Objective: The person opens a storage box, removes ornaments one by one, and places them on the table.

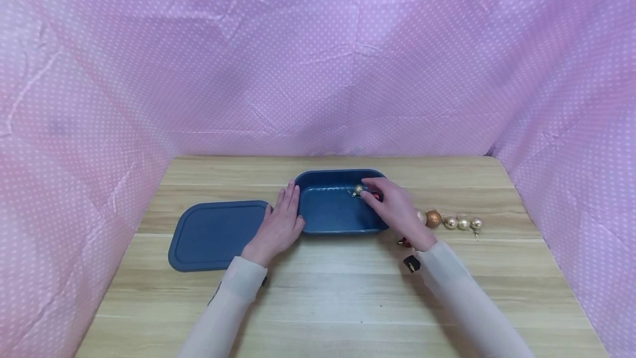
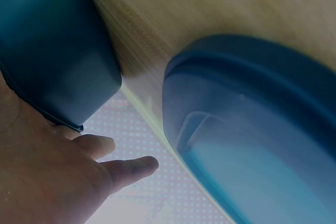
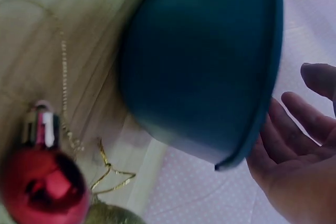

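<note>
An open dark blue box [image 1: 343, 214] stands mid-table. My left hand [image 1: 278, 225] rests against its left end, fingers mostly straight along the wall. In the left wrist view, part of that hand [image 2: 58, 171] overlaps the rim. Over the box's right end reaches my right hand [image 1: 395, 206], fingers loosely bent. A small gold bauble [image 1: 358, 189] is inside, just beyond the thumb and index tips. Beside it, a red bauble [image 1: 376, 196] is partly covered by that hand. In the right wrist view, the right fingers [image 3: 294, 135] are spread around the rim, holding nothing visible.
A flat blue lid [image 1: 218, 236] lies left of the box, partly under the left hand. To the right, a copper bauble [image 1: 434, 219] and several gold ones [image 1: 464, 223] line up. Another red bauble [image 3: 44, 187] lies near the right wrist. Pink dotted cloth [image 1: 338, 98] encloses the table.
</note>
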Action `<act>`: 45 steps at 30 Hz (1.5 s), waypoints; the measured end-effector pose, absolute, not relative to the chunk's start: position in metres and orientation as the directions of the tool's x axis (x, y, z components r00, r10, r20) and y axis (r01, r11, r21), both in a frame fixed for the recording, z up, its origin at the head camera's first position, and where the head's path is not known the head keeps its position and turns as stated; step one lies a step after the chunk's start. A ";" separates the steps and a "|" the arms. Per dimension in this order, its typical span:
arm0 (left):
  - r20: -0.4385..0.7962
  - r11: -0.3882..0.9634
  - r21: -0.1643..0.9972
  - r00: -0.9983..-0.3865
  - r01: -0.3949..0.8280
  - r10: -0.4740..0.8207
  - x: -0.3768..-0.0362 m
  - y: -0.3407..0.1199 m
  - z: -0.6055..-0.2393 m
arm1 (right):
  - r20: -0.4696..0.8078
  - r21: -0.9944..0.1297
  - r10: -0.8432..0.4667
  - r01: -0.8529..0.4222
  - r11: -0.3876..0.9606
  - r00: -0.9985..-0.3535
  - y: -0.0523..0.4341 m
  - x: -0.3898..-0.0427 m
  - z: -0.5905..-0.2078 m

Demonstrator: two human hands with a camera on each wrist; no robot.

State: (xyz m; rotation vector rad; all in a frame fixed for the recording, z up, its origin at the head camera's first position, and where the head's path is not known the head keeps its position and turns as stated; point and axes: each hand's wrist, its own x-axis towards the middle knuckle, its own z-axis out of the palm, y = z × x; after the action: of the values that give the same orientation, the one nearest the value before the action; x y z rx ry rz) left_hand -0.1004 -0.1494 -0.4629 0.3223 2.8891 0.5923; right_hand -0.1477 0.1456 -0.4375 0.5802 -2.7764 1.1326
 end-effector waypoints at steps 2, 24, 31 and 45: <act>-0.128 0.900 0.401 -0.962 0.173 0.242 -0.100 -0.149 -0.463 | 0.196 -0.657 -0.316 -0.364 0.661 -0.928 0.141 -0.153 -0.438; -0.132 0.898 0.407 -0.962 0.168 0.240 -0.101 -0.149 -0.463 | 0.082 -0.565 -0.399 -0.372 0.736 -0.913 0.120 -0.184 -0.453; -0.134 0.901 0.402 -0.963 0.164 0.234 -0.101 -0.149 -0.463 | -0.001 -0.611 -0.425 -0.336 0.717 -0.905 0.117 -0.183 -0.455; -0.128 0.900 0.403 -0.963 0.167 0.236 -0.101 -0.149 -0.464 | 0.011 -0.523 -0.495 -0.427 0.737 -0.869 0.115 -0.187 -0.464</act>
State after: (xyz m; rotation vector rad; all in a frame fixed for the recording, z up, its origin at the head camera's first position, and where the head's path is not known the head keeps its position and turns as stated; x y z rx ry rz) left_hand -0.1008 -0.1491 -0.4636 0.3084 2.8914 0.5898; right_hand -0.1867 0.1149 -0.4636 0.8132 -3.0471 0.8655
